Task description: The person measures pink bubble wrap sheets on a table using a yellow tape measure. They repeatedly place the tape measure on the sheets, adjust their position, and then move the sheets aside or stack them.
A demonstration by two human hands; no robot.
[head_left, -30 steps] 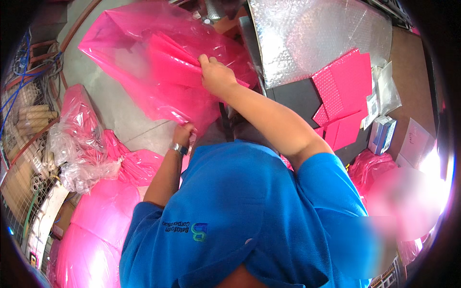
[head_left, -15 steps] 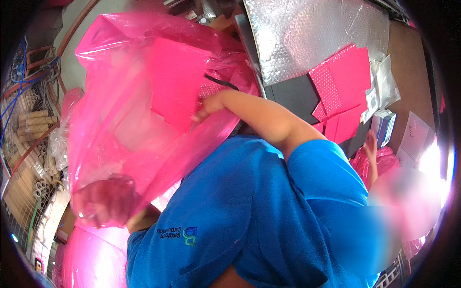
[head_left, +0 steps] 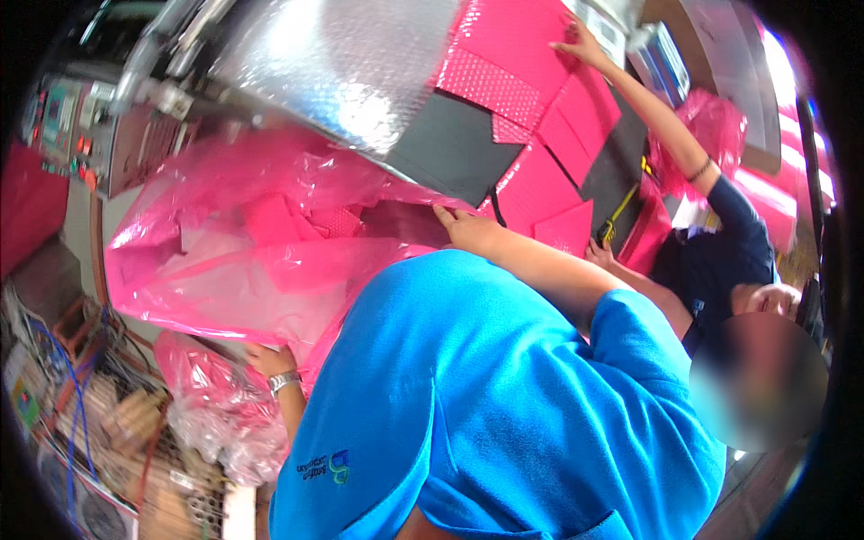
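A large translucent pink plastic bag (head_left: 180,310) spreads before me with its mouth wide. Several pink bubble-wrap pouches (head_left: 337,222) lie inside it, partly hidden by the film. My left hand (head_left: 270,360), below a metal wristwatch, is closed on the bag's lower edge. At the mouth's right side, my right hand (head_left: 468,231) grips the bag's rim, its fingers pointing left. Just beyond it, flat pink bubble sheets (head_left: 540,180) rest on a dark table surface (head_left: 450,148).
A silver bubble sheet (head_left: 333,72) covers the far table. To the right, a co-worker's hand (head_left: 583,45) touches pink sheets; their other hand (head_left: 598,254) is beside a yellow tape measure (head_left: 616,216). Crumpled pink plastic (head_left: 225,414), blue cables (head_left: 81,405) and cardboard tubes (head_left: 135,418) are at left.
My view has swung right. My right hand has moved out of the bag to its rim. My left hand, formerly behind pink film, shows uncovered at the bag's edge. The co-worker has reached over the sheets.
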